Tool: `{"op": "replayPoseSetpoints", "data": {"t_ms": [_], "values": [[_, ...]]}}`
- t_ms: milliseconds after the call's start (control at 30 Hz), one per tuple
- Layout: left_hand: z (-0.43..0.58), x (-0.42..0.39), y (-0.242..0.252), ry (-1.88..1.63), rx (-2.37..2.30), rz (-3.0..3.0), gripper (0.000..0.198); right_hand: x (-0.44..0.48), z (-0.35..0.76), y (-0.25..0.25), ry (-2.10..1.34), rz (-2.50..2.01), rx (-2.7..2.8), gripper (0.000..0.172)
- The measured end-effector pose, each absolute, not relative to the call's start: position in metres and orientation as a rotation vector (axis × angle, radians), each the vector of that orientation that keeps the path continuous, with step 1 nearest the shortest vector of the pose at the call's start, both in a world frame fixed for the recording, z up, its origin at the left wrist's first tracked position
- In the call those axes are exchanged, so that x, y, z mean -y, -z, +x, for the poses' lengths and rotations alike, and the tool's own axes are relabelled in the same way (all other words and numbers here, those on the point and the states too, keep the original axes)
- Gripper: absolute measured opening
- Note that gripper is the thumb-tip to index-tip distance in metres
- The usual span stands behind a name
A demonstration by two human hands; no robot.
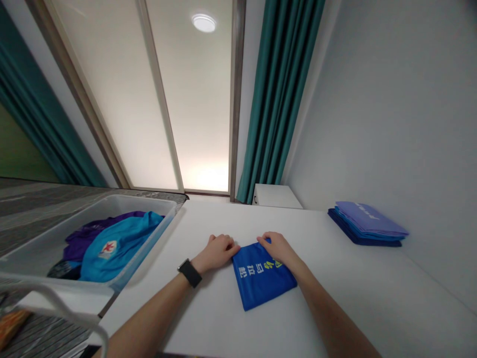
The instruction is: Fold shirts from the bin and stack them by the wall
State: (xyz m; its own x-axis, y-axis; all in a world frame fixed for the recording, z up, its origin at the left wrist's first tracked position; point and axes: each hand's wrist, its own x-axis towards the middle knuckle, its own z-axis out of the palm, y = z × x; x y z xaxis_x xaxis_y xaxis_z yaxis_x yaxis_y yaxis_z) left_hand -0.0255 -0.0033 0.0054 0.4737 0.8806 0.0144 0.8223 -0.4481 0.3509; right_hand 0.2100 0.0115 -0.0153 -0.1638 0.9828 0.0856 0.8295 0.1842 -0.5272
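A blue T-shirt (257,288), folded into a small square with white and yellow lettering, lies flat on the white table (208,323). At its far left corner, my left hand (219,251) has curled fingers and pinches the cloth edge. My right hand (278,247) grips the far edge near the right corner, covering part of the lettering. The fingertips under the cloth are hidden. A dark watch is on my left wrist.
A clear plastic bin (145,199) at the left holds crumpled purple and light-blue clothes (126,238). Several folded garments (368,221) are stacked at the table's far right, by the wall. A white cabinet (278,195) stands beyond the table, before a teal curtain (283,99).
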Motion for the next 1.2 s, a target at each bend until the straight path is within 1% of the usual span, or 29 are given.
{"op": "replayPoseSetpoints", "data": {"t_ms": [267, 600, 833, 967, 1100, 1200], "values": [[-0.031, 0.003, 0.003, -0.301, -1.357, 2.608, 0.037, -0.013, 0.211, 0.017, -0.462, -1.667, 2.079, 0.030], [-0.032, 0.002, 0.006, -0.366, -1.354, 2.639, 0.039, -0.011, 0.213, 0.017, -0.423, -1.650, 2.130, 0.029], [-0.028, 0.001, 0.010, -0.337, -1.462, 2.645, 0.035, -0.010, 0.212, 0.018, -0.409, -1.659, 2.189, 0.021], [-0.026, 0.004, 0.007, -0.361, -1.489, 2.602, 0.032, -0.009, 0.210, 0.017, -0.315, -1.718, 2.265, 0.023], [-0.024, 0.007, 0.005, -0.368, -1.467, 2.650, 0.039, -0.008, 0.207, 0.017, -0.226, -1.802, 2.305, 0.027], [-0.024, 0.009, 0.005, -0.382, -1.473, 2.647, 0.040, -0.008, 0.205, 0.018, -0.205, -1.819, 2.324, 0.031]]}}
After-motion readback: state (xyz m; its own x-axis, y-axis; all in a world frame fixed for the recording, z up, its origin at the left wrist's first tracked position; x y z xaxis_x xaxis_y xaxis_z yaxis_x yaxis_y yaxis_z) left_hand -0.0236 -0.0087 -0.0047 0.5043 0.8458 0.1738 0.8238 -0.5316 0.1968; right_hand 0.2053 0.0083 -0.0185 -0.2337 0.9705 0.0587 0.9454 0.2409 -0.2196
